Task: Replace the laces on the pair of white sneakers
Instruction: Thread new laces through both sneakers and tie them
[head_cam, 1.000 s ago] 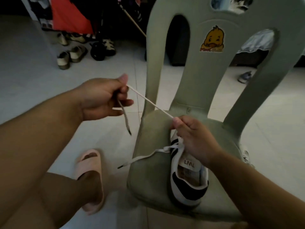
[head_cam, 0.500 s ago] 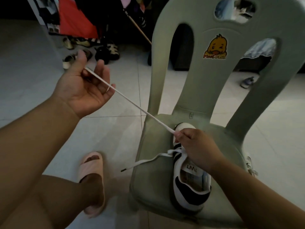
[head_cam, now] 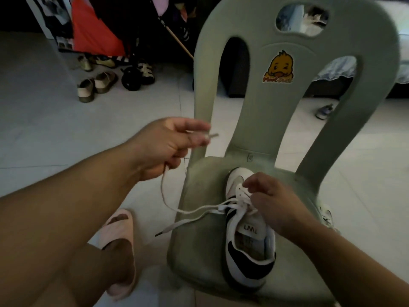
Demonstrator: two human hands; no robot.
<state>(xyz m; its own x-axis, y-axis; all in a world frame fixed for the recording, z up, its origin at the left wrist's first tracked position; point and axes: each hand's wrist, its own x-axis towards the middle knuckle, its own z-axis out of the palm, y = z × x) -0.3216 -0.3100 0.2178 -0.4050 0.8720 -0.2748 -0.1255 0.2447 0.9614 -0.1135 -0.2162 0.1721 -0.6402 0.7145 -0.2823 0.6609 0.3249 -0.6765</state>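
Sneaker [head_cam: 250, 231]: laid on the seat of the chair [head_cam: 199, 251], toe toward the backrest, heel toward the camera.
Lace [head_cam: 221, 208]: white, threaded only through eyelets near the toe. One end is carried up to the left in a slack curve. The other is left lying across the seat, its dark tip past the seat edge.
Left hand [head_cam: 168, 147]: raised beside the chair, fingers curled. The lace end is pinched between thumb and fingers, with the tip poking out toward the backrest.
Right hand [head_cam: 272, 202]: set on the sneaker, fingertips pinched at the eyelet strip near the toe. Whether lace is also held there cannot be told.
Second sneaker [head_cam: 326, 214]: seen only in part, on the floor just beside the chair. Its lacing cannot be made out.
Progress: judged early. The first crossings appear done, while the eyelets toward the tongue seem unthreaded.
Left to do: the remaining eyelets, tightening and tying, then probably the second sneaker.
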